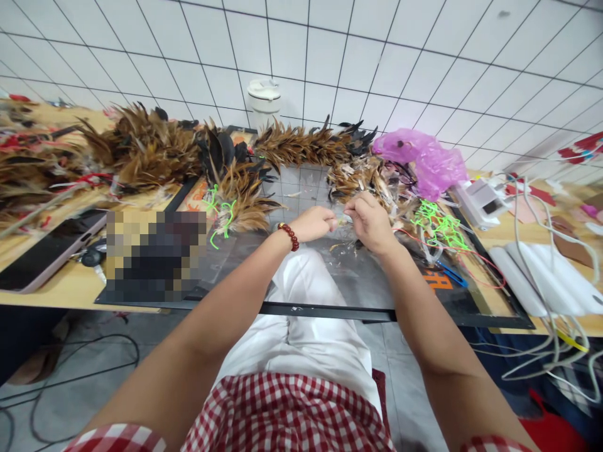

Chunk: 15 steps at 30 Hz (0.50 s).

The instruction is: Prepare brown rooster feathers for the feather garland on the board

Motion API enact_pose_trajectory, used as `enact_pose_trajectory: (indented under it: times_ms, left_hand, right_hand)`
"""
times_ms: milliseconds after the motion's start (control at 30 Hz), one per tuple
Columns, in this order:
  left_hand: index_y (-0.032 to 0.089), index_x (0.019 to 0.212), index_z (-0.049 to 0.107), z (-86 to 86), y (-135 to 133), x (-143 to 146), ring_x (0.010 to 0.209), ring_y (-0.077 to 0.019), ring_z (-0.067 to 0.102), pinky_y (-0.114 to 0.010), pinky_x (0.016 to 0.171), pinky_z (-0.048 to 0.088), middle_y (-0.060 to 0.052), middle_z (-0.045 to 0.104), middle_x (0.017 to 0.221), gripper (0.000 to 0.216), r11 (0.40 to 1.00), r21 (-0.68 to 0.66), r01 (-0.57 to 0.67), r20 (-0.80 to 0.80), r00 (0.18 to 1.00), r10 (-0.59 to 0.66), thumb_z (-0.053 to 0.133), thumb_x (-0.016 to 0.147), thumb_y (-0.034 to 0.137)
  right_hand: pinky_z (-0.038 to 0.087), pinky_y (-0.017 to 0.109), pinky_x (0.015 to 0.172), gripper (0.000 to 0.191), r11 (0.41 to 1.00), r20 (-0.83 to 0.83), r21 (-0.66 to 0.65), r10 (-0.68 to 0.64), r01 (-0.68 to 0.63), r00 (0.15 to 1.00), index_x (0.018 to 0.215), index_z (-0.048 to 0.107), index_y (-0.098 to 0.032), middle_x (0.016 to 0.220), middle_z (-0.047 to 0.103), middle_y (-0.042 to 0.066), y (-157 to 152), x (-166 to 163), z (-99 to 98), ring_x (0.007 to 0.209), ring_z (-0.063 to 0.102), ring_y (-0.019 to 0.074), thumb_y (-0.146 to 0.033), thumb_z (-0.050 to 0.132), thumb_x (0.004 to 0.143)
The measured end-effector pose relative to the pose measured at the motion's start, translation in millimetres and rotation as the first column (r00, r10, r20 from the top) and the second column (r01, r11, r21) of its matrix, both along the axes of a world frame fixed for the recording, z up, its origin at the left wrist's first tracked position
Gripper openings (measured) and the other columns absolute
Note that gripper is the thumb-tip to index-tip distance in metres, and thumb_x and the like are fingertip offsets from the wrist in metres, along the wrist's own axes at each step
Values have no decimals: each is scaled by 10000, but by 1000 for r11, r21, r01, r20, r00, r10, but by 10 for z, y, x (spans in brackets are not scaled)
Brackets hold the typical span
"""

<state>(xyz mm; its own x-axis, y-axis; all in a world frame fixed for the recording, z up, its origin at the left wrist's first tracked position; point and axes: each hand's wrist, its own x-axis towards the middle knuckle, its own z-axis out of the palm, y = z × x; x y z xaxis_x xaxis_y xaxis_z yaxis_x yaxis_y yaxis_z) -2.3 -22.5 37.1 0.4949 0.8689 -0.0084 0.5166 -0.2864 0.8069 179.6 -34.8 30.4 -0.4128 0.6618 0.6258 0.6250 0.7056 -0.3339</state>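
One phone (54,249) lies well left of the left hand (313,224); nearer that hand sits one brown feather bunch (247,198) with bright green strings (230,216). The left hand, one beaded bracelet (288,236) at its wrist, has its fingertips pinched together; the right hand (370,220) is curled, pinching too. Between them shows one tiny piece (343,221), pale with a yellowish tinge (too blurred to name). Just beyond the right hand spreads one ruffled brown-and-cream feather pile (360,177); rightward follow one purple bag (421,160), one green tangle (440,225), one blue tool (452,274).
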Motion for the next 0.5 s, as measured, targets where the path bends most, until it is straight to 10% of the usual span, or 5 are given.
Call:
enact_pose_trajectory:
  times_ms: [133, 300, 500]
  left_hand:
    - [136, 600, 575, 59, -90, 2, 470, -67, 343, -211, 487, 251, 25, 448, 510, 183, 928, -270, 256, 280, 943, -179, 582, 732, 262]
    - [155, 615, 532, 23, -14, -26, 415, -43, 215, -206, 445, 132, 58, 320, 486, 231, 913, -384, 136, 531, 842, 97, 610, 737, 335]
    - [169, 518, 562, -105, 43, 14, 515, -114, 346, -248, 526, 197, 5, 444, 486, 186, 959, 73, -274, 157, 953, 261, 561, 703, 152]
  right_hand:
    - [417, 304, 751, 184, 974, -231, -203, 49, -97, 972, 768, 580, -198, 779, 563, 26, 43, 0, -45, 767, 524, 163, -332, 525, 882]
    - [386, 284, 684, 219, 948, -298, -317, -81, -19, 951, 718, 570, -198, 707, 544, 5, 43, -26, -93, 692, 488, 148, -374, 551, 847]
    - [396, 309, 713, 221, 980, -80, -186, 59, -73, 995, 725, 591, -201, 730, 581, 37, -71, -130, -65, 710, 526, 166, -346, 521, 876]
